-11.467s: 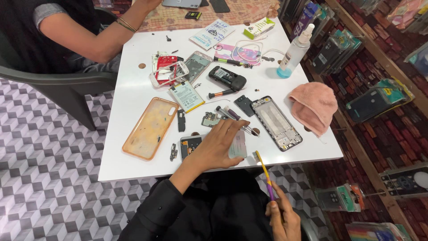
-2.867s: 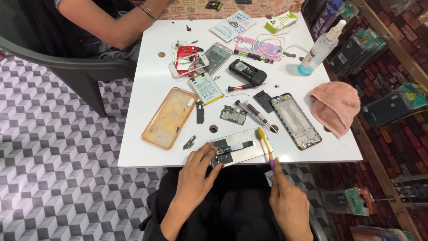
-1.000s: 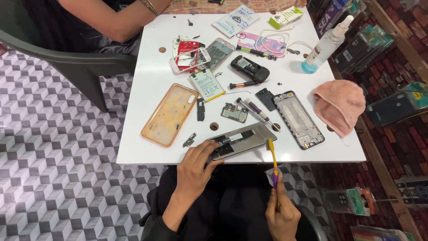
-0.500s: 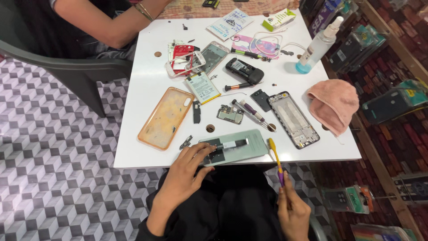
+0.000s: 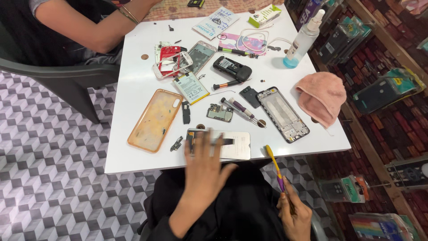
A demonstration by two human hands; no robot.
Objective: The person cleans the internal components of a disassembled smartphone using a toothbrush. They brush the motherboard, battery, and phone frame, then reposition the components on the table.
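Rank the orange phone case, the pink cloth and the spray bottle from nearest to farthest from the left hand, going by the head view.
From the left hand:
1. Orange phone case, just left of it near the table's front edge.
2. Pink cloth, across on the right side.
3. Spray bottle, at the far right corner.

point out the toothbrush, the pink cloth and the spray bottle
toothbrush (image 5: 273, 161), head view, on the yellow handle above the right hand
pink cloth (image 5: 322, 95), head view, middle of the folded cloth
spray bottle (image 5: 301, 42), head view, on the clear body

Phone case left of phone panel
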